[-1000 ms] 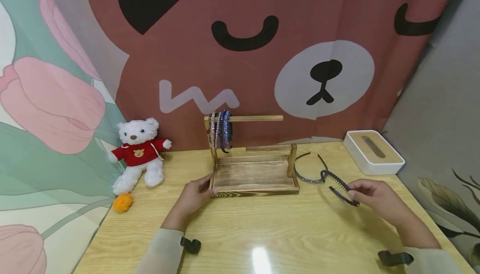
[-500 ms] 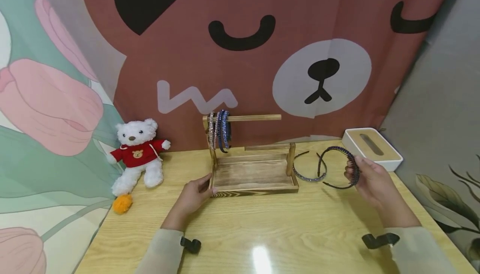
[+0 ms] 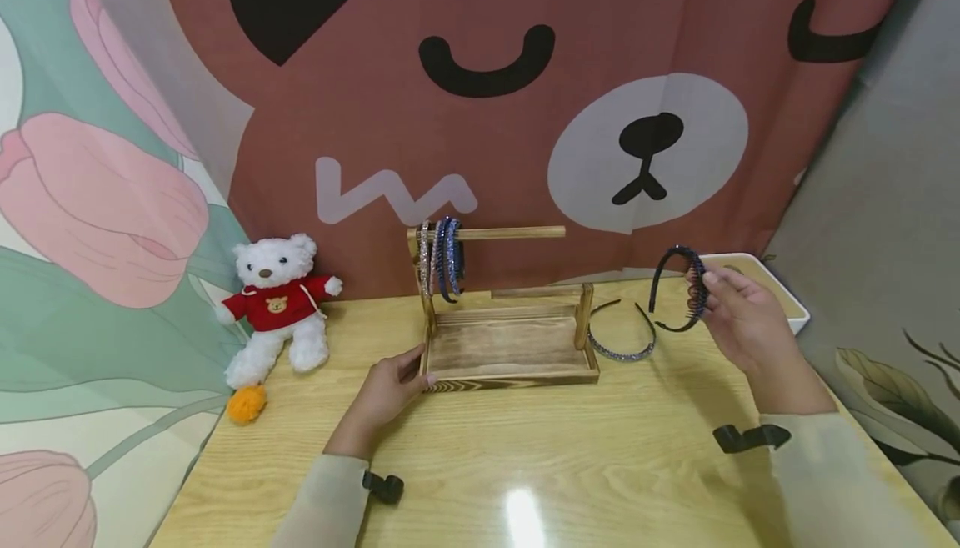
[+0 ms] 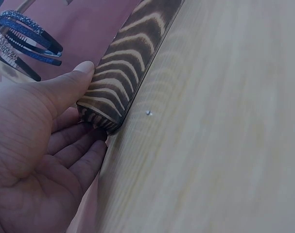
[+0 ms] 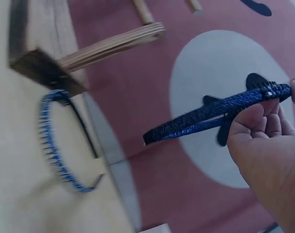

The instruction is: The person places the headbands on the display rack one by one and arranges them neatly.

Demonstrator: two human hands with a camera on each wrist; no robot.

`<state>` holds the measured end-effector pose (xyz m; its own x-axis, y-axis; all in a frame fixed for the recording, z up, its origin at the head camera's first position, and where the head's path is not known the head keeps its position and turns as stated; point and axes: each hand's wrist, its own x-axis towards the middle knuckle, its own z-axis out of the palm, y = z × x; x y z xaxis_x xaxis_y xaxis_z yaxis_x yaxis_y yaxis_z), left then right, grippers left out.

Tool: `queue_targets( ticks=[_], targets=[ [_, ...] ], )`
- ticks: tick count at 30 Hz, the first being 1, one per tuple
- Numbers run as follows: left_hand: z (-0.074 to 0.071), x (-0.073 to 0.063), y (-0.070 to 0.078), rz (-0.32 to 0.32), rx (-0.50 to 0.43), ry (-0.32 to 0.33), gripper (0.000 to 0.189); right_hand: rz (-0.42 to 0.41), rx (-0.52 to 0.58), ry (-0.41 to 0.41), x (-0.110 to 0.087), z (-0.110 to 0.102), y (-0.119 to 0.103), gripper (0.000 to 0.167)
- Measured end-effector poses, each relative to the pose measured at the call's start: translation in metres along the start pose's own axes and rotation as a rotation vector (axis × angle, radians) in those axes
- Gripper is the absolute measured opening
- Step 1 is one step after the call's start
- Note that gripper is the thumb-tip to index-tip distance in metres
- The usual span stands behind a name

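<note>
My right hand pinches a dark blue headband with comb teeth, raised above the table at the right. A two-tier wooden headband rack stands mid-table, with an upper bar, a shorter lower bar and a tray base. At its front left corner my left hand grips the base, thumb over the edge and fingers curled against the end. Several glittery headbands hang at the left end of the upper bar. Beside the rack's right post, another sparkly headband lies on the table.
A white tissue box with a wooden lid sits at the back right, partly hidden behind my right hand. To the left, a white teddy bear in a red sweater sits against the wall, an orange pompom by its foot.
The right hand has lifted the dark blue headband up and away from the one left lying, turning it upright. The left hand has stayed at the rack's corner.
</note>
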<state>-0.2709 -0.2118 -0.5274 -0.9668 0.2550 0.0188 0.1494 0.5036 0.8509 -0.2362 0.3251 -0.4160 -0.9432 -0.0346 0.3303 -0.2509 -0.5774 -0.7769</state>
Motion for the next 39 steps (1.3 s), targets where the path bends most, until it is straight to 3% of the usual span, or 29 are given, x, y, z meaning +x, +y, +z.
queue_targets(
  ticks=[7,16,25,39],
  targets=[
    [0.000,0.000,-0.001,0.002,0.003,-0.001,0.067,-0.010,-0.012,0.024,0.025,0.018,-0.026,0.028],
    [-0.001,0.001,-0.001,0.012,0.005,-0.017,0.068,-0.040,-0.051,0.115,0.035,0.030,-0.023,0.023],
    [-0.003,0.000,0.000,0.005,0.031,-0.006,0.069,-0.047,-0.061,0.107,0.053,0.060,-0.003,0.018],
    [0.000,-0.001,-0.002,-0.004,-0.001,-0.001,0.068,0.069,-0.210,0.089,0.095,0.128,0.057,0.022]
  ],
)
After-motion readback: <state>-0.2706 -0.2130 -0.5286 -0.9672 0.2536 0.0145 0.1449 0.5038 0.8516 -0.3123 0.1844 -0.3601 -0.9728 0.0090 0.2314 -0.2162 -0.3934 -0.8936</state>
